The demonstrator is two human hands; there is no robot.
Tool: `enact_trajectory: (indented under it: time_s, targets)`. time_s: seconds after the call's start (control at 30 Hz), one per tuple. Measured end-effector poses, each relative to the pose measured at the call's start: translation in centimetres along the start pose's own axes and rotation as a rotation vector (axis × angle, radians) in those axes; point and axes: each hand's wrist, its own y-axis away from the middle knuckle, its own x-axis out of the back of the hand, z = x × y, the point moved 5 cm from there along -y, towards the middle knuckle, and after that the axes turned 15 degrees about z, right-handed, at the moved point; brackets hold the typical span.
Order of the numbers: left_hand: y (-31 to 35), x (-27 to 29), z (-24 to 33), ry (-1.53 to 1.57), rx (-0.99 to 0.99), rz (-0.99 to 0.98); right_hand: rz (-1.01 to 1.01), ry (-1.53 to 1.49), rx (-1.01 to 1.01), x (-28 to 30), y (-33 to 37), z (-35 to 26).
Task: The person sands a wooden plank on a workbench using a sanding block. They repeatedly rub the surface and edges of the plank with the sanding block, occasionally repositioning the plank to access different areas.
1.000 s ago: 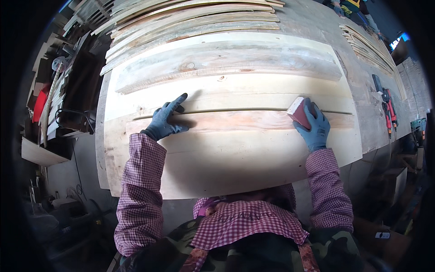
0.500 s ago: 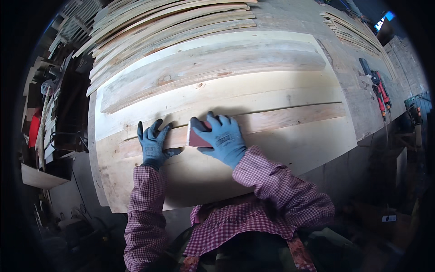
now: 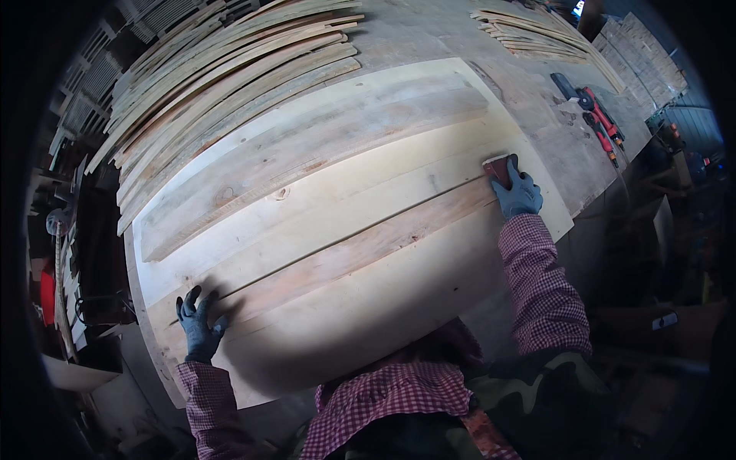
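Note:
A dark red sanding block [image 3: 497,170] with a pale edge is gripped by my gloved right hand [image 3: 520,195] and lies against the far right end of a narrow wooden board [image 3: 360,238]. At that board's left end is my left hand [image 3: 201,328], in the same blue-grey glove with dark fingertips, its fingers spread and nothing in them. Whether it presses on the wood I cannot tell. Underneath is a broad pale wooden panel [image 3: 383,295]. Beyond the narrow board, a thicker greyish plank [image 3: 330,142] lies across the panel.
Several long thin wooden strips [image 3: 253,84] are piled at the back left, and a smaller bundle of strips [image 3: 529,37] lies at the back right. Red and black power tools [image 3: 602,123] rest near the table's right edge. Something bright red [image 3: 47,293] stands at the far left.
My right hand has slid the sanding block from the board's middle to its right end. My left hand has moved to the left end. The view has turned and shifted.

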Motion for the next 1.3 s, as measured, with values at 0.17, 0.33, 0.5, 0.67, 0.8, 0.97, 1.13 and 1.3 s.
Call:
enact_trajectory:
  time_s: [0.17, 0.33, 0.5, 0.67, 0.8, 0.97, 1.13, 1.3]
  targets:
    - [-4.5, -5.5, 2.5, 0.178, 0.397, 0.308, 0.095, -0.179, 0.210, 2.9, 5.3, -8.9]
    - [-5.2, -5.5, 5.4, -0.114, 0.252, 0.242, 0.105, -0.546, 0.752, 9.6, 21.7, -24.9]
    - [-5.7, -6.1, 4.8, -0.021, 0.276, 0.267, -0.247, -0.769, 0.944, 10.9, 26.7, -29.0]
    - [-4.1, -5.5, 3.8, -0.006, 0.385, 0.314, 0.263, -0.598, 0.536, 6.0, 12.4, -17.1]
    - [-4.6, -5.9, 4.1, 0.006, 0.374, 0.312, 0.176, -0.117, 0.061, 0.3, -0.1, -3.4]
    - [-5.5, -4.2, 7.7, -0.167, 0.164, 0.474, 0.173, -0.195, 0.009, 1.9, 2.8, -6.1]
    - [-6.0, -3.6, 9.1, -0.085, -0.072, 0.443, 0.140, -0.580, 0.690, 8.8, 20.1, -21.2]
    - [-4.8, -4.5, 6.9, -0.116, 0.005, 0.518, 0.035, -0.719, 0.878, 9.5, 21.1, -21.0]
